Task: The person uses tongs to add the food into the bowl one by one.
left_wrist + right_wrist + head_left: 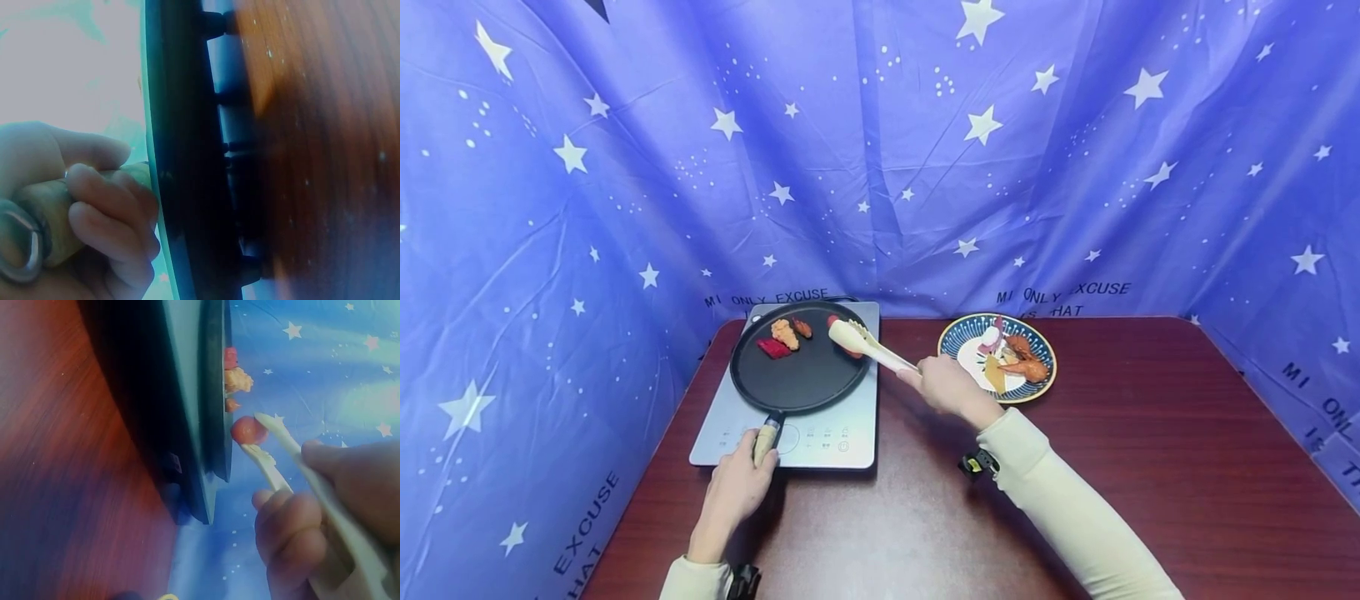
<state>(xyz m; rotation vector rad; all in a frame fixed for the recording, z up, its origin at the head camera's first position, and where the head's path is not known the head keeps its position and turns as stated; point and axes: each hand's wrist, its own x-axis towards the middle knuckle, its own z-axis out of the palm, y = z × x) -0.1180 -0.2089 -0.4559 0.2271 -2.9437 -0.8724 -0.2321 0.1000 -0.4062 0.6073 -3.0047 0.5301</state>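
Observation:
My left hand (741,483) grips the wooden handle (765,442) of a flat black frying pan (797,383). In the left wrist view my fingers (109,200) curl round that handle, and a metal ring (25,240) hangs at its end. My right hand (951,387) holds cream-coloured tongs (880,352) over the pan's right side. Between the tongs' tips is a reddish, round-ended piece like a sausage (249,430), partly hidden by the tongs in the head view. In the pan lie a dark red piece (772,348), a golden crumbly piece (785,333) and a small brown piece (802,327).
Under the pan is a silver induction cooktop (835,454) with touch markings. A blue-patterned plate (951,333) right of it holds a browned chicken piece (1028,369), a yellowish piece (995,375) and a white-and-purple piece (990,336). Starry blue curtains (910,150) surround the wooden table (1120,400).

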